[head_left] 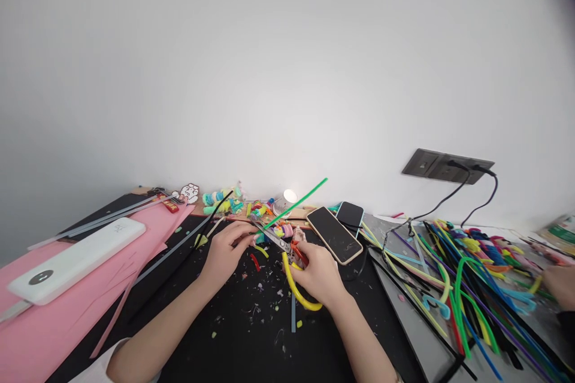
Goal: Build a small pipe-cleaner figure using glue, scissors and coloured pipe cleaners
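Note:
My left hand point(230, 251) pinches a straight green pipe cleaner point(302, 201), which slants up and to the right toward the wall. My right hand point(318, 269) grips scissors point(280, 242) with orange-red handles. Their blades point left at the green pipe cleaner, close to the left fingertips; whether they touch it I cannot tell. A yellow pipe cleaner point(302, 296) curves below the right hand, and its contact with the fingers is unclear. Short red point(255, 262) and yellow-green offcuts point(261, 251) lie between the hands on the black table surface point(242, 341).
Phones point(335, 234) point(350, 216) lie right of my hands. At left, a white power bank point(76, 260) rests on pink sheets point(27, 341). A lit white cup point(286, 200) stands by the wall. Rightward are many pipe cleaners point(462, 293), another person's hand point(560, 285) and a corded outlet point(426, 163).

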`<state>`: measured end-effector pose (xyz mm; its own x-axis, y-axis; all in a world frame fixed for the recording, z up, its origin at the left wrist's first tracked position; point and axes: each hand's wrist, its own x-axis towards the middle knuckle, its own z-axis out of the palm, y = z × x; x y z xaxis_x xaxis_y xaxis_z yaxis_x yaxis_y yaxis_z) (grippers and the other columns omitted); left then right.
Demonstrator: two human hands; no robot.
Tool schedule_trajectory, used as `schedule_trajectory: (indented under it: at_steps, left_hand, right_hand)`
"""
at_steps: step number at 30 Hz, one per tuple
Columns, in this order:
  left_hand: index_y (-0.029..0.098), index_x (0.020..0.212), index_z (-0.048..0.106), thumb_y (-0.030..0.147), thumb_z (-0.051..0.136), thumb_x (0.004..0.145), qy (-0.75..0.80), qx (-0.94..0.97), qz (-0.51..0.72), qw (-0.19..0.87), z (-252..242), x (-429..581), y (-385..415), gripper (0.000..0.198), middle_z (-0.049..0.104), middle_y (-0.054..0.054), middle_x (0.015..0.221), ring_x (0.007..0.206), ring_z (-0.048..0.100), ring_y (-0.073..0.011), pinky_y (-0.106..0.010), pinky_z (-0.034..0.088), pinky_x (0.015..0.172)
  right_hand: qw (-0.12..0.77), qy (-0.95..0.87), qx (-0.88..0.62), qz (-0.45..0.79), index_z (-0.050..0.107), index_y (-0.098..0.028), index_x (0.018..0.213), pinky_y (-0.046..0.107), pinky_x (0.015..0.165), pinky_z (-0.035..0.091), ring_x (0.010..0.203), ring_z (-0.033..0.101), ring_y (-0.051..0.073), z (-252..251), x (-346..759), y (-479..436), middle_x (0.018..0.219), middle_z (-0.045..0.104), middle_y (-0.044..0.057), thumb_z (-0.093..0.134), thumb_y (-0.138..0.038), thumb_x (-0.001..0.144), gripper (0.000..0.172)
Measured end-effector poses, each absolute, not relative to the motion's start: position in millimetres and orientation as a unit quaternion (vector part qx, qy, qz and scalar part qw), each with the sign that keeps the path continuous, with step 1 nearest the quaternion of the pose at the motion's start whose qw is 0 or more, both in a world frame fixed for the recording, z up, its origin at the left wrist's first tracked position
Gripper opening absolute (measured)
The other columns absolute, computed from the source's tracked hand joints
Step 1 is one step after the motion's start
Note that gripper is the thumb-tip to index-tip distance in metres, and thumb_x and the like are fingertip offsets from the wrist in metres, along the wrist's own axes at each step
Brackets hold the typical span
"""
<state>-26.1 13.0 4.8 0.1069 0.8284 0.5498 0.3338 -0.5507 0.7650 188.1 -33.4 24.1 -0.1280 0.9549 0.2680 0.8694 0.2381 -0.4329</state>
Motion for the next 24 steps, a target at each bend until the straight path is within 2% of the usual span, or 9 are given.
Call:
schedule_trajectory:
  at_steps: [9,14,20,24]
  left_hand:
    - [0.020,0.080,0.069,0.024,0.056,0.083,0.412,0.708,0.529,0.222,5.0,-26.2,12.3,0.013,0.067,-0.003,0.081,0.063,0.062,-0.0148,-0.026,0.052,0.058]
    - [0.021,0.081,0.070,0.023,0.056,0.083,0.418,0.708,0.534,0.196,6.9,-25.9,12.0,0.014,0.070,-0.004,0.084,0.070,0.066,-0.0171,-0.027,0.054,0.060]
    - [0.020,0.084,0.069,0.026,0.057,0.083,0.436,0.687,0.559,0.163,3.2,-28.8,13.4,0.014,0.071,-0.006,0.093,0.084,0.067,-0.0203,-0.029,0.057,0.065]
    - [0.019,0.093,0.067,0.028,0.055,0.086,0.457,0.650,0.584,0.166,-0.4,-31.6,13.9,0.016,0.067,-0.008,0.100,0.085,0.066,-0.0201,-0.031,0.057,0.067]
  right_hand:
    - [0.221,-0.752,-0.621,0.030,0.044,-0.019,0.058,0.024,0.052,0.020,0.053,0.041,0.011,22.3,188.3,-31.3,0.057,0.049,-0.003,0.059,-0.029,0.071,0.022]
    - [0.203,-0.746,-0.633,0.022,0.046,-0.019,0.057,0.025,0.052,0.020,0.053,0.046,0.013,23.9,186.2,-32.2,0.054,0.051,-0.001,0.058,-0.026,0.072,0.020]
    - [0.240,-0.698,-0.674,0.025,0.052,-0.020,0.065,0.024,0.051,0.022,0.055,0.051,0.015,26.7,187.3,-31.4,0.058,0.056,-0.001,0.056,-0.032,0.079,0.018]
    - [0.267,-0.700,-0.661,0.034,0.058,-0.019,0.080,0.024,0.056,0.032,0.064,0.058,0.017,30.7,187.7,-32.8,0.069,0.062,0.002,0.053,-0.027,0.080,0.009]
